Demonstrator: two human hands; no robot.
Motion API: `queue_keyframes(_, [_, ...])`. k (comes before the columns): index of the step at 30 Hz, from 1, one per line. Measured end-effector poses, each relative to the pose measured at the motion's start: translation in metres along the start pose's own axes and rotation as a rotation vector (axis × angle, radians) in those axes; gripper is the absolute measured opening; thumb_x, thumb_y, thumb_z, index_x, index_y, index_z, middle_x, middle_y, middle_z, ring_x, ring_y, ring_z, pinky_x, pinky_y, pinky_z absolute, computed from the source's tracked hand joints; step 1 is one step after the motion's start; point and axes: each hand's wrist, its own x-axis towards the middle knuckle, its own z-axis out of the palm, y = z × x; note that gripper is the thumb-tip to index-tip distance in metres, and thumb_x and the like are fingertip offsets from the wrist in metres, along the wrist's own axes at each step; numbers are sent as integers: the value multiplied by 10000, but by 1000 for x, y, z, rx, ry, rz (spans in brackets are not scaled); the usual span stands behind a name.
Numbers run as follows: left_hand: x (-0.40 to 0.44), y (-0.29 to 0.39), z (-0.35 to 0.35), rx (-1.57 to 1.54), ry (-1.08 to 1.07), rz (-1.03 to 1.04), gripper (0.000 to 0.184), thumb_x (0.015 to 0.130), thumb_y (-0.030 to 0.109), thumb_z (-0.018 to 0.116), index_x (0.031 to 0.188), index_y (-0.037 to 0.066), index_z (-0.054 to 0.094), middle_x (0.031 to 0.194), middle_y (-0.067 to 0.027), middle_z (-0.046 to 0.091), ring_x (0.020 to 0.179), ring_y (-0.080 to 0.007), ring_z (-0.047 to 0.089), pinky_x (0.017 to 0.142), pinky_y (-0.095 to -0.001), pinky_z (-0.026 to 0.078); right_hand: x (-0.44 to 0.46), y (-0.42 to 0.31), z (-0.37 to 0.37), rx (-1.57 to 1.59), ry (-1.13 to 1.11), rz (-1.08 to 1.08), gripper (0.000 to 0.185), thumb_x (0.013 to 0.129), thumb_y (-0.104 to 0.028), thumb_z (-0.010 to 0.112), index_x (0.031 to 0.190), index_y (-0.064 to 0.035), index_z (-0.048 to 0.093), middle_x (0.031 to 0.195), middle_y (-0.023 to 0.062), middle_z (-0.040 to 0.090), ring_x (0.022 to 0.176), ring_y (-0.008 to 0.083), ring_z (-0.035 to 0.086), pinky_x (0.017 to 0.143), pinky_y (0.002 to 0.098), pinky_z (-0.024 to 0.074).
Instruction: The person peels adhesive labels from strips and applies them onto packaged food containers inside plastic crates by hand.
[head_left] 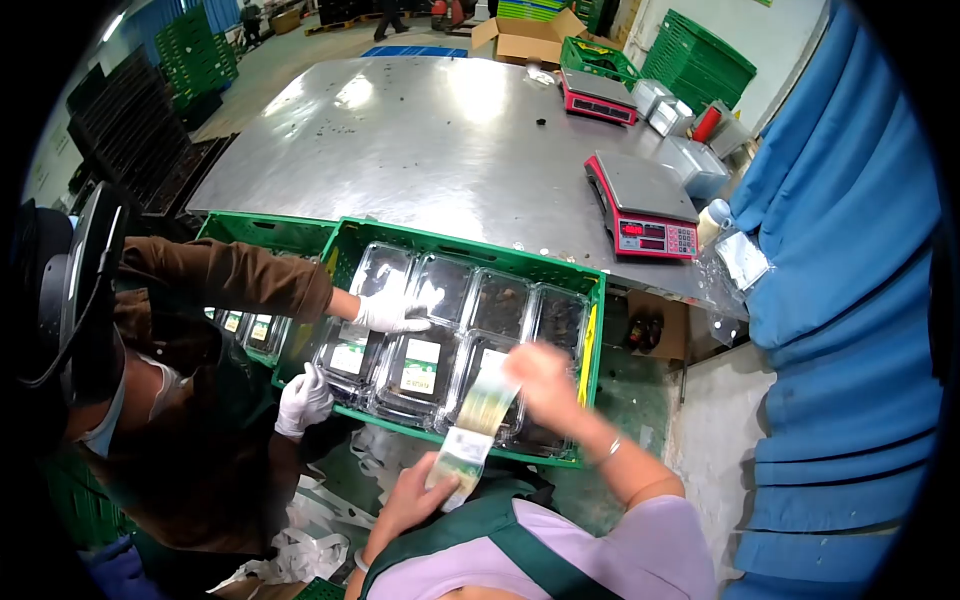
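Note:
My left hand [412, 500] holds the lower end of a strip of printed labels [470, 440] between thumb and fingers, near my body. The strip runs up to my right hand [545, 385], which is blurred, with its fingers closed at the upper end, over the green crate [592, 400]. Clear lidded boxes with dark contents fill the crate in two rows. A label shows on the box [418, 372] in the middle of the near row and on the box [350, 355] left of it. My right hand partly hides the boxes at the right.
At the left, a co-worker's white-gloved hands [388, 312] reach to the crate. A second green crate [265, 232] stands beside it. Beyond is a metal table [420, 150] with red scales [650, 215]. Blue curtains [840, 300] hang at the right.

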Motion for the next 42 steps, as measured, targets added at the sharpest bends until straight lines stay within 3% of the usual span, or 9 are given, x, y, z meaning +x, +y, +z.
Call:
queue_keyframes(2, [0,2,-5,11,-53,-10,229,828,135,558,1014,5,523,780,-125,601,716,-192,593,675,-292,456,36,44,-50,-97,182,246,130,773,-139,565,780,-14,529,704,118,546,669,259,539,621,339,427])
queue_keyframes(7, [1,-9,-25,210,-113,255,168,763,43,582,918,-19,560,922,-113,609,811,-214,595,705,-286,446,49,180,-53,-673,-331,428,439,622,-415,708,844,-72,547,809,108,596,827,291,581,672,392,449])
queue_keyframes(10, [-6,-15,-22,314,32,380,134,755,44,602,857,-40,582,904,-73,597,809,-142,559,722,-282,441,22,222,-17,-852,-297,315,491,551,-335,772,884,-77,521,835,116,563,795,308,575,658,390,459])
queue_keyframes(12, [-19,-30,-23,-168,-3,-462,170,786,51,597,932,-35,574,1011,-70,570,948,-108,520,807,-263,417,28,192,-22,-883,-100,191,495,544,-262,780,917,-68,520,814,126,544,770,322,569,633,384,461])
queue_keyframes(14, [-25,-52,-22,-344,2,-241,290,785,13,574,1070,-7,528,767,5,574,616,-37,487,533,-185,388,41,146,-26,-731,-177,208,454,568,-223,765,933,-70,542,814,117,548,775,304,573,628,381,463])
queue_keyframes(17, [-21,-14,-19,-540,32,-227,406,800,1,559,1188,13,442,869,-15,560,701,-29,487,594,-168,373,23,68,3,70,-231,59,273,715,-297,660,855,-75,586,759,96,571,683,266,580,621,347,464])
queue_keyframes(20, [-15,-7,-11,-490,70,-148,428,805,9,564,1208,17,420,915,-25,559,726,-34,490,613,-169,377,-1,13,29,-285,-229,68,315,783,-362,593,796,-48,578,750,119,583,659,300,579,555,352,447])
queue_keyframes(26, [1,-9,1,-481,58,29,336,835,55,560,1144,-22,454,1049,-66,541,942,-85,509,795,-219,414,-21,-13,7,311,-297,21,211,770,-244,630,819,-40,612,706,76,595,604,201,579,545,282,445])
queue_keyframes(42, [-19,-31,12,-373,484,-72,197,764,57,650,920,-23,560,790,-43,613,722,-74,557,650,-212,453,-47,-34,71,247,-322,-220,121,798,-168,578,813,-49,592,733,95,564,646,272,574,567,332,458])
